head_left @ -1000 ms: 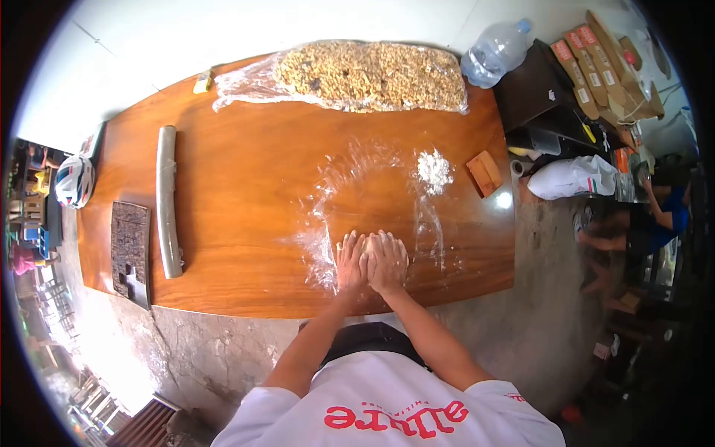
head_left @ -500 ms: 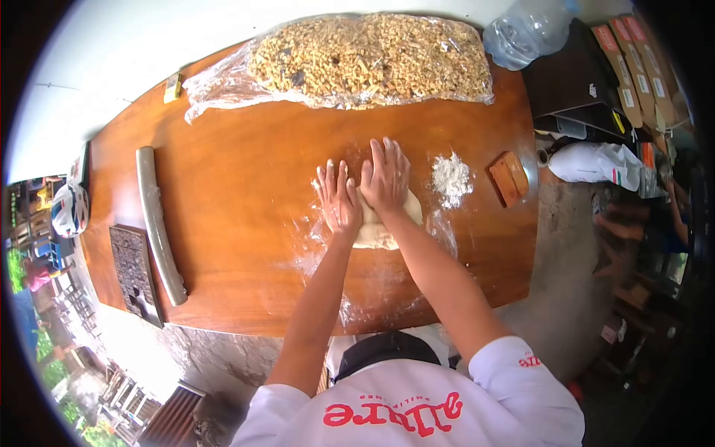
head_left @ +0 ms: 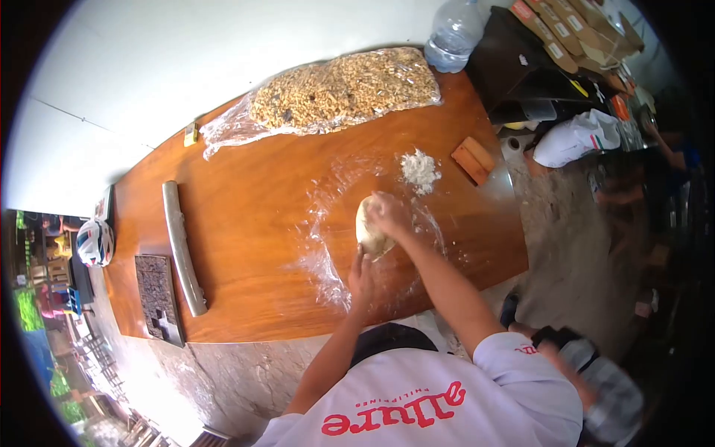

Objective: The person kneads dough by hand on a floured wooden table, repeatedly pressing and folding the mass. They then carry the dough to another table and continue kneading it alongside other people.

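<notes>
A pale lump of dough is between my hands over the wooden table, narrower and more upright in view than a flat round. My right hand grips its upper right side, fingers curled over it. At the near edge of the dough, my left hand pinches with its fingertips; part of its grip is hidden. Loose flour is smeared in a ring on the tabletop around them. Just beyond the right hand sits a small heap of flour.
A wooden block lies near the right edge of the table. Along the back stretches a plastic bag of brown crumbly pieces, beside a large clear bottle. A long roll and dark patterned board lie left. Another person is at lower right.
My hands went from pressing flat on the dough to gripping its edges, and the dough has been drawn up off its spot and turned. The view has rotated; another person appears at lower right.
</notes>
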### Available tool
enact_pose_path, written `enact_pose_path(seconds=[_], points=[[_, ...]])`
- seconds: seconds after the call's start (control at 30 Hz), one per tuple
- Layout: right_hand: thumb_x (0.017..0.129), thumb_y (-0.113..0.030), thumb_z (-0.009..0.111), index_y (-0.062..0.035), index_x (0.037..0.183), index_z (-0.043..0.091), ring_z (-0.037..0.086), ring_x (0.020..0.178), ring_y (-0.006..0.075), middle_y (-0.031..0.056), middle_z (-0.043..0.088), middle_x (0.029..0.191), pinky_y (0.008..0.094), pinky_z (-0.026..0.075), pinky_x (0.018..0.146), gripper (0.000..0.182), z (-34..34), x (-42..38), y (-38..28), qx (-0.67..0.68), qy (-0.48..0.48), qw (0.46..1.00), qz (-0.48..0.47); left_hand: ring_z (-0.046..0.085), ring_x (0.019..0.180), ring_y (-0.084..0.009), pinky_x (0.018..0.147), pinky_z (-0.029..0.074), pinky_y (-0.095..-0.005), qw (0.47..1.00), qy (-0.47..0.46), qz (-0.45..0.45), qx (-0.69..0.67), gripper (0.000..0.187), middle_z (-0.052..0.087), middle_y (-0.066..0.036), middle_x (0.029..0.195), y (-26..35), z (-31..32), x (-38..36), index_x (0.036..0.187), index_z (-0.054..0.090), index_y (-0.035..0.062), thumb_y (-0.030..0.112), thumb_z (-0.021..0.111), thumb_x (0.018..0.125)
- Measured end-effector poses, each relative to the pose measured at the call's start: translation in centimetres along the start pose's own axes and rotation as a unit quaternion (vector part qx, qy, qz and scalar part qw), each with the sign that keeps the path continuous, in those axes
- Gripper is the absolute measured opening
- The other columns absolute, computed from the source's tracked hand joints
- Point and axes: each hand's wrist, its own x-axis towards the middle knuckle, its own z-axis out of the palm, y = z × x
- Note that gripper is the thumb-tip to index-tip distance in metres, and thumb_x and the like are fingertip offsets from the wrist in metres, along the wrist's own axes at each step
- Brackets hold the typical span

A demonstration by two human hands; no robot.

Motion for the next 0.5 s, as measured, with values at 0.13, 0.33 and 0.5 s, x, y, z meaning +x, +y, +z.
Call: enact_pose_path(seconds=[0.13, 0.33, 0.5], points=[[0.095, -0.035, 0.057, -0.0038, 0.148, 0.042, 0.037, 0.142, 0.0379, 0.0224, 0.042, 0.151, 0.0528, 0.022, 0.120, 0.063, 2.9, -8.8, -4.3, -0.095, 0.031, 0.991, -0.093, 0.058, 0.115, -0.0353, 0.096, 0.045, -0.0413, 0.994, 0.082, 0.001, 0.074, 0.042, 0.063, -0.024, 0.125, -3.3, -5.1, 3.4, 0.126, 0.063, -0.0016, 0.030, 0.050, 0.103], [0.086, -0.023, 0.064, -0.0070, 0.141, 0.050, 0.039, 0.142, 0.0332, 0.0190, 0.045, 0.150, 0.0512, 0.036, 0.112, 0.059, 3.8, -17.3, -8.4, -0.173, -0.081, 0.961, -0.201, 0.061, 0.107, -0.0385, 0.092, 0.046, -0.0441, 0.948, -0.062, 0.254, 0.179, 0.037, 0.067, -0.024, 0.109, -0.3, -3.5, 10.5, 0.111, 0.068, 0.0003, 0.031, 0.050, 0.102], [0.091, -0.022, 0.059, -0.0043, 0.112, 0.066, 0.060, 0.110, 0.0362, 0.0177, 0.065, 0.113, 0.0473, 0.046, 0.098, 0.029, 2.1, -15.5, -7.6, 0.100, 0.238, 0.965, -0.036, 0.061, 0.109, -0.0388, 0.095, 0.046, -0.0454, 0.940, -0.117, 0.119, 0.298, 0.034, 0.067, -0.022, 0.115, -0.5, -4.2, 4.8, 0.115, 0.068, 0.0028, 0.028, 0.050, 0.101]])
